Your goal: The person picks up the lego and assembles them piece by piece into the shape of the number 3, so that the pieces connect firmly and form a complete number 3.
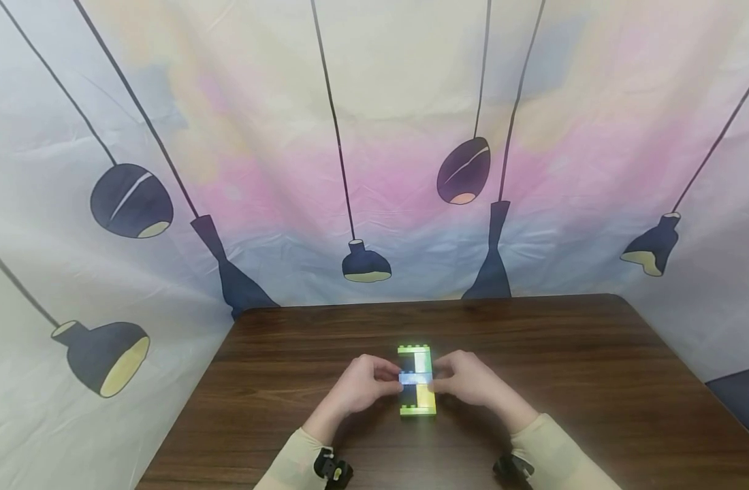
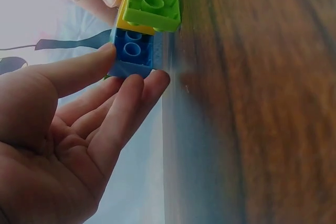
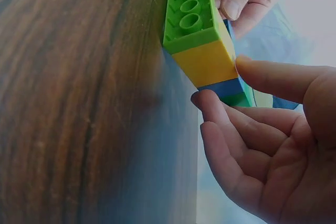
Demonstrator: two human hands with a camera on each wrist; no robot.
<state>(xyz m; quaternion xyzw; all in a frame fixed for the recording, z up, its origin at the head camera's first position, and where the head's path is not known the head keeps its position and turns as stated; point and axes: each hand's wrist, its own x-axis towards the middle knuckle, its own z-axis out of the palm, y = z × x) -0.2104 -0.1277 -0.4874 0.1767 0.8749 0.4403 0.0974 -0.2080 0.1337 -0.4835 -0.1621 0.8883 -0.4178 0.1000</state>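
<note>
A joined stack of toy building bricks (image 1: 425, 397) lies on its side on the table. Lime green bricks (image 1: 418, 411) form both ends, with a blue brick (image 1: 415, 378) across the middle. A yellow brick (image 3: 205, 62) sits between the blue one and the near lime end; a green brick (image 3: 239, 99) is beyond the blue. From the left, my left hand (image 1: 361, 382) pinches the stack at the blue brick, thumb nearer me. My right hand (image 1: 469, 380) grips the right side near the blue and yellow bricks. In both wrist views the near lime brick shows its hollow underside.
The dark wood-grain table (image 1: 276, 381) carries the stack near its middle. Behind it hangs a cloth backdrop (image 1: 405, 170) printed with lamps. Dark straps with small devices (image 1: 333, 468) sit on both wrists over pale sleeves.
</note>
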